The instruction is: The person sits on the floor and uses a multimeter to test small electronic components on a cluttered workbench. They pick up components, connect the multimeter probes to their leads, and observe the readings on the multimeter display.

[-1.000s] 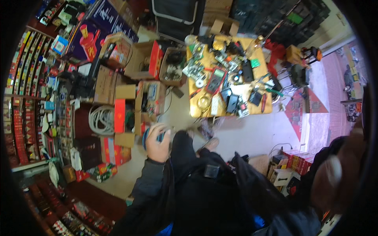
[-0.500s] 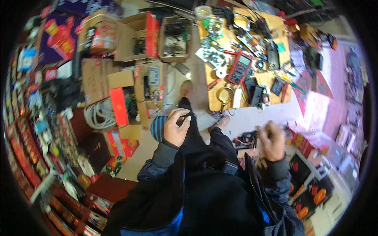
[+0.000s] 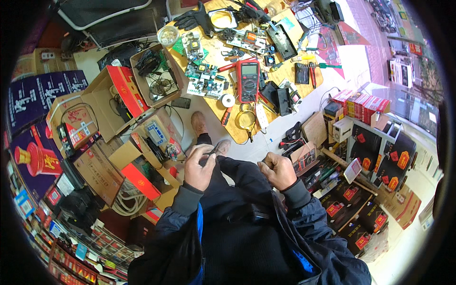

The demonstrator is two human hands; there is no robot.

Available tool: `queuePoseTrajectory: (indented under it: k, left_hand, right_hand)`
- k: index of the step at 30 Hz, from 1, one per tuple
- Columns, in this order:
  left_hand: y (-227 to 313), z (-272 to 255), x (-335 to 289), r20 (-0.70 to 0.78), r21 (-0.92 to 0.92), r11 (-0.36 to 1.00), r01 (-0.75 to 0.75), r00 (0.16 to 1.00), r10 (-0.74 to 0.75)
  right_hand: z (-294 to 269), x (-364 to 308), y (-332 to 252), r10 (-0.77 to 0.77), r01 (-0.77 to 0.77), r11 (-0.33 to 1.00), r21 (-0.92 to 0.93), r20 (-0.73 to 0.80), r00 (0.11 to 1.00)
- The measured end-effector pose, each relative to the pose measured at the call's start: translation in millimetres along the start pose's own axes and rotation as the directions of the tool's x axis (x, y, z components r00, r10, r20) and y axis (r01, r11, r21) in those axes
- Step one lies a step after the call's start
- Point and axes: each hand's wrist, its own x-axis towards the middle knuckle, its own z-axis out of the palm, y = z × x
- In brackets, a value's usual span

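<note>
My left hand [image 3: 198,169] hangs in the air over my dark trousers, its thumb and forefinger apart and the other fingers loosely curled; I see nothing held. To the right, my right hand [image 3: 279,172] is closed in a loose fist, with nothing showing from it. Both hands are apart from the wooden table [image 3: 209,102] beyond them. On the table lie a red multimeter [image 3: 248,80], a roll of white tape [image 3: 227,100], a magnifying glass [image 3: 246,119], a white power strip [image 3: 261,117], green circuit boards [image 3: 207,80] and an opened black casing [image 3: 283,42].
Open cardboard boxes [image 3: 92,116] with cables and parts crowd the left floor. A folding chair [image 3: 111,23] stands at the far left. Black cases with red labels [image 3: 346,194] and red boxes [image 3: 362,107] are on the right. My shoes [image 3: 199,124] are near the table.
My view has turned, bringing the table more squarely ahead and more of the right-side cases into sight. My right hand has come inward, nearer my left, and its fingers are more closed.
</note>
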Motion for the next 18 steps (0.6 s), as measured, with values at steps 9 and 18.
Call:
queuePoseTrajectory:
  k: [9, 18]
  left_hand:
    - [-23, 3, 43, 0.076, 0.013, 0.999, 0.034, 0.997, -0.035]
    - [-34, -13, 95, 0.099, 0.033, 0.999, 0.001, 0.995, -0.004]
  right_hand:
    - [33, 10, 33, 0.098, -0.094, 0.994, 0.061, -0.066, 0.993]
    - [52, 38, -9, 0.158, -0.154, 0.98, 0.125, -0.018, 0.987]
